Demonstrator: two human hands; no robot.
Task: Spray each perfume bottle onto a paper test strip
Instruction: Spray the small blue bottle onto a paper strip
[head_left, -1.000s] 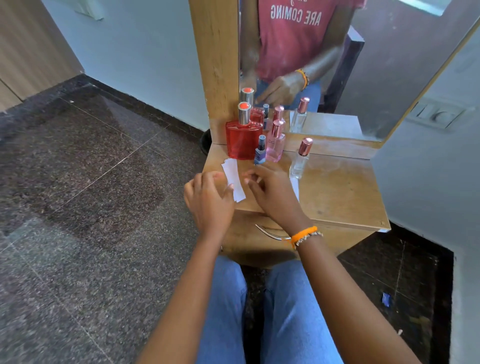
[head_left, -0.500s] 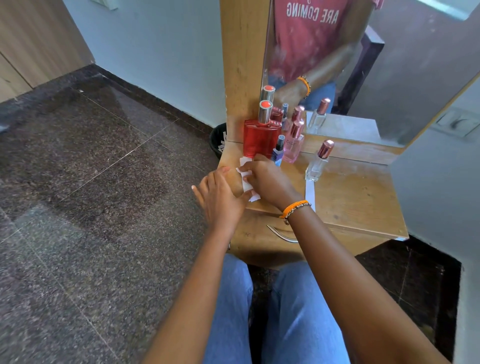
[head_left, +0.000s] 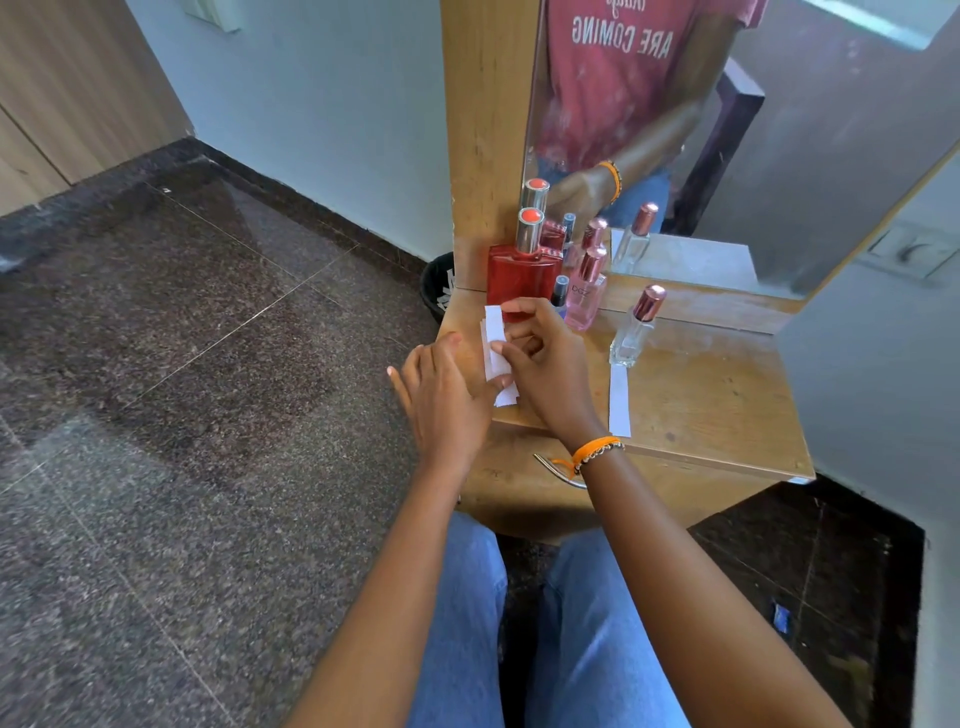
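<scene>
1. Two hands meet at the left end of the light wooden dressing shelf (head_left: 701, 395); the landmark here is the square red glass perfume bottle with a silver neck (head_left: 522, 280).
2. Left hand (head_left: 441, 405), below and left of the red bottle: fingers straight and relaxed, grasping nothing. A second ago its thumb rested on the paper; now it lies beside it, with the thumb tip near the lower end.
3. Small stack of white paper test strips (head_left: 493, 343), directly in front of the red bottle: earlier flat on the shelf, now tilted with the upper end raised. I cannot tell whether one strip or several are lifted.
4. Right hand (head_left: 550, 374) with the orange bracelet, just below the red bottle: thumb and fingers curled, pinching the strips' right edge. It has crossed leftward from the middle of the shelf.
5. Right of the red bottle: small blue bottle (head_left: 560, 293), pink bottle with a rose-gold cap (head_left: 586, 301), then the clear bottle with a rose-gold cap (head_left: 634, 332). All are upright and capped.
6. Single white strip (head_left: 619, 400) lies flat just in front of the clear bottle, well right of the red one.
7. Judgement: a fresh strip is being separated from the stack. No spray is in hand, and which bottles are done cannot be told.
</scene>
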